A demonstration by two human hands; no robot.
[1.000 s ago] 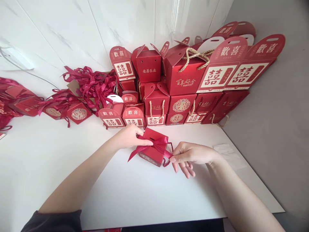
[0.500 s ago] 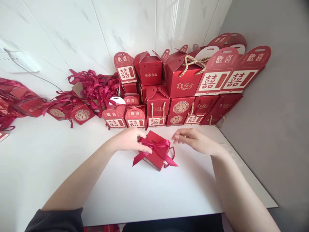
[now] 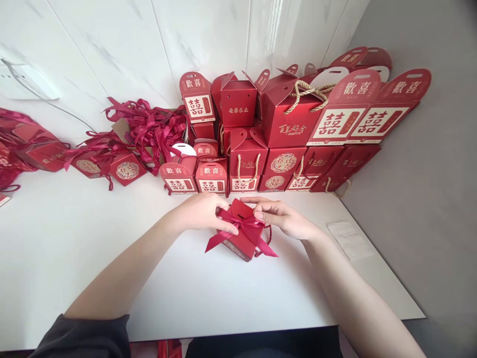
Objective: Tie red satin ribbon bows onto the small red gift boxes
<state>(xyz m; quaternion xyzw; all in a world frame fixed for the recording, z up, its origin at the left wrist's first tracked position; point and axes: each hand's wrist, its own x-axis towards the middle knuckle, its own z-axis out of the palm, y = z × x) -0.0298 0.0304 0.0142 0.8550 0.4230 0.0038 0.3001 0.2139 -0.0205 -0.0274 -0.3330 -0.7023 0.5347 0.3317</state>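
Note:
A small red gift box [image 3: 240,242] sits on the white table in front of me, tied with a crimson satin ribbon bow [image 3: 246,226] on top. My left hand [image 3: 203,213] grips the box's left side, thumb over the ribbon and fingers hidden behind. From the right, my right hand [image 3: 285,218] pinches at the bow's right loop with thumb and a finger, while another finger stretches along the box's far edge. A dark red cord handle [image 3: 269,233] hangs at the box's right side. Both ribbon tails spread toward me.
Stacked red gift boxes [image 3: 283,164], some with gold rope handles, line the tiled wall. Left of them lie a heap of crimson ribbons [image 3: 149,124] and ribboned boxes [image 3: 127,169]. A grey wall [image 3: 428,209] bounds the right; a socket [image 3: 26,82] with a cable is at far left.
My right hand has moved left from beside the box onto the bow and the box's far edge. My left hand keeps its hold on the box. The view has shifted slightly.

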